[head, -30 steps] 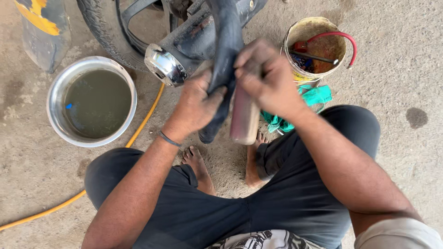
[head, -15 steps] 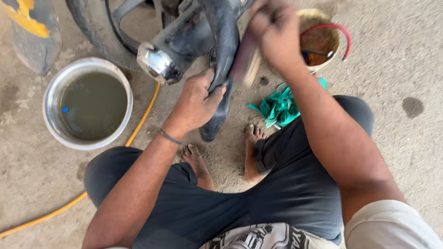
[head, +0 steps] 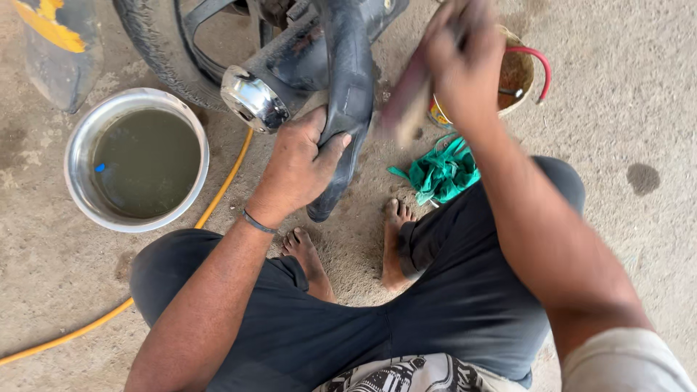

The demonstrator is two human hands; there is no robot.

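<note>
I squat on a concrete floor in front of a motorcycle wheel [head: 156, 51]. A black rubber inner tube [head: 348, 80] hangs down from the wheel area, and my left hand [head: 301, 163] grips its lower part. My right hand [head: 461, 54] is raised beside the tube and holds a brownish, blurred stick-shaped tool [head: 406, 98] that points down towards the tube. A chrome exhaust tip [head: 250, 98] sits just above my left hand.
A steel basin [head: 76, 189] of murky water stands at the left. A yellow hose [head: 218, 196] runs across the floor. A green rag [head: 439, 170] lies by my right knee. A small tin [head: 526, 80] with tools and a red wire stands behind my right hand.
My right hand has lifted the tool up and away from the lower tube, towards the top of the view. My left hand keeps its grip on the tube.
</note>
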